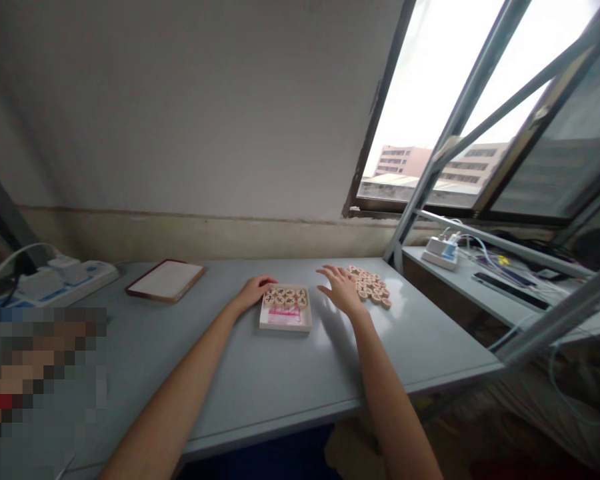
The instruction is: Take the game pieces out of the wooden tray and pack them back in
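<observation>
A shallow white box (285, 327) stands on the grey table before me. Inside it, several round wooden xiangqi pieces (285, 297) with dark characters lie in rows along the far side. The near part shows a white bottom with pink print. My left hand (254, 293) is closed on the box's far left corner, its fingertips partly hidden. Over the table to the right of the box, my right hand (344, 288) is open with fingers spread and nothing in it. Just beyond that hand lies a loose pile of xiangqi pieces (373, 287), partly covered by the fingers.
A box lid (166, 280) with a dark red edge lies at the back left. Power strips stand at the far left (93, 272) and on the neighbouring desk (440, 253). A metal frame post (407, 227) rises by the table's right back corner.
</observation>
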Demonstrator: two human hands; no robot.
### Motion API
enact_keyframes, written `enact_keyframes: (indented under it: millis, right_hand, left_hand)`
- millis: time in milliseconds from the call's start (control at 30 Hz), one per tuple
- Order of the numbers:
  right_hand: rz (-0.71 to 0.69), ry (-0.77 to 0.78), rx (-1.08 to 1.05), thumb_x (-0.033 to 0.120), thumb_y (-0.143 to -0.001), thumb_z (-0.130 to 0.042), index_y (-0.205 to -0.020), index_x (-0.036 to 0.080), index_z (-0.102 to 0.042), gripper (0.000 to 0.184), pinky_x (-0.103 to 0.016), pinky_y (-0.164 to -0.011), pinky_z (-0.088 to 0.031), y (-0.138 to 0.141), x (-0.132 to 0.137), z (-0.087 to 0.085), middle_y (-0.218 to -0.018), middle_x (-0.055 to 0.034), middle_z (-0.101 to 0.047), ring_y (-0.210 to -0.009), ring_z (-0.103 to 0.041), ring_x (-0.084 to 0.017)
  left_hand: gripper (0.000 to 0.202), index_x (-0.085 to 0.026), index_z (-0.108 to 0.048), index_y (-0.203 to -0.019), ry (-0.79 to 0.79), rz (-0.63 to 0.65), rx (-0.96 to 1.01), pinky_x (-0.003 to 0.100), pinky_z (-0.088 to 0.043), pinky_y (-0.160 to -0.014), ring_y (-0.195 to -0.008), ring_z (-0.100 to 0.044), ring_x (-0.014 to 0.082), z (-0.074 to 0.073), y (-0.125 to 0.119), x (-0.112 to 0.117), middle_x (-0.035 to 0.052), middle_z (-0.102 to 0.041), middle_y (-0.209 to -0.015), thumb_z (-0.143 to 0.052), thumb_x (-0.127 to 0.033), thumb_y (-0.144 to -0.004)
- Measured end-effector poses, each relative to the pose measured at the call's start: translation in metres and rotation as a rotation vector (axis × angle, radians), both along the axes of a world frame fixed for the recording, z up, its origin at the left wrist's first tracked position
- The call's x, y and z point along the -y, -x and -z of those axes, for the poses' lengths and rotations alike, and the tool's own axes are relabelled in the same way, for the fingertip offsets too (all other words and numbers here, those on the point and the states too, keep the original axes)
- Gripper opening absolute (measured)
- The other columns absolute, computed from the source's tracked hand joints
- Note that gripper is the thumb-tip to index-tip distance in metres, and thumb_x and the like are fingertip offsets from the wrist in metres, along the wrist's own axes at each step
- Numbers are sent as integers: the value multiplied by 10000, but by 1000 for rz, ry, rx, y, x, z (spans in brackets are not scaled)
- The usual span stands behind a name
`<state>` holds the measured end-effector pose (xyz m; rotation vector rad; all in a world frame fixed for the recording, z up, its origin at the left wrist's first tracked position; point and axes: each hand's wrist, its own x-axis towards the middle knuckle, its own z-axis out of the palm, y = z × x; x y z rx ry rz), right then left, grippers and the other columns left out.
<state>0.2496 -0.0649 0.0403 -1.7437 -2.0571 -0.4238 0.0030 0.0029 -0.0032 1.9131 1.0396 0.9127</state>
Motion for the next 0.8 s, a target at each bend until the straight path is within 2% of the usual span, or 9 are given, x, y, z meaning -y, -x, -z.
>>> enact_keyframes:
  millis: [67, 133, 267, 367, 467, 533, 700, 800]
  right_hand:
    - [-113, 3, -14, 351, -789, -520, -1129, 338, -480, 342, -384, -839, -267, 8, 0, 0, -1195, -14, -480, -1060, -397, -230]
    - [-154, -27, -51, 360, -800, -497, -1124, 337, -479, 326, -403, -886, -233, 21, 1, 0, -1150, -12, -514, -1050, -410, -217]
    - [-62, -63, -262, 340, -770, -510, -1227, 273, -362, 485, -408, -905, -232, 44, -3, 6, -1153, -42, -504, -1076, -395, -219]
    - [34, 47, -471, 356, -758, -492, -1276, 221, -271, 580, -415, -880, -272, 48, -11, 18, -1192, -66, -473, -1104, -373, -236]
    - [37, 200, -541, 363, -734, -502, -1269, 197, -286, 601, -412, -885, -281, 47, -19, 28, -1199, -79, -468, -1119, -361, -248]
    - [13, 238, -517, 338, -710, -522, -1266, 187, -301, 617, -394, -902, -276, 46, -20, 31, -1212, -88, -454, -1132, -349, -243]
    - [-1, 249, -480, 259, -696, -519, -1237, 162, -362, 572, -338, -907, -289, 46, -21, 31, -1208, -107, -453, -1135, -360, -218]
    - [-30, 190, -534, 263, -747, -463, -1193, 182, -409, 457, -304, -868, -326, 37, -22, 27, -1158, -80, -502, -1084, -417, -191]
  left_hand:
    - [317, -100, -632, -871, -8, 3, 0, 279, -432, -750, -818, -574, 180, -1, 0, 0, 94, -645, -885, -459, -293, -688]
    - [311, -107, -634, -872, -19, 8, -2, 274, -431, -757, -822, -574, 176, -1, 0, 1, 87, -647, -887, -462, -293, -690]
    - [299, -110, -634, -866, -27, 13, 6, 268, -430, -753, -824, -572, 173, -1, -1, 1, 84, -647, -885, -462, -286, -696]
    - [299, -111, -634, -868, -12, 12, 13, 276, -431, -747, -817, -572, 177, -1, -1, 1, 86, -648, -880, -466, -286, -694]
    - [302, -103, -633, -861, -1, -1, 18, 281, -432, -739, -810, -572, 181, -3, -1, 2, 92, -647, -875, -469, -289, -689]
    - [296, -99, -631, -858, 3, -3, 22, 277, -431, -738, -812, -570, 180, -3, -1, 2, 95, -644, -878, -470, -282, -691]
    - [286, -109, -624, -885, 10, 24, 33, 267, -426, -750, -816, -558, 164, 0, 1, 0, 86, -626, -892, -479, -277, -705]
    - [344, -132, -616, -947, -55, -29, 12, 260, -420, -743, -797, -534, 148, 1, 8, -2, 76, -579, -937, -519, -340, -690]
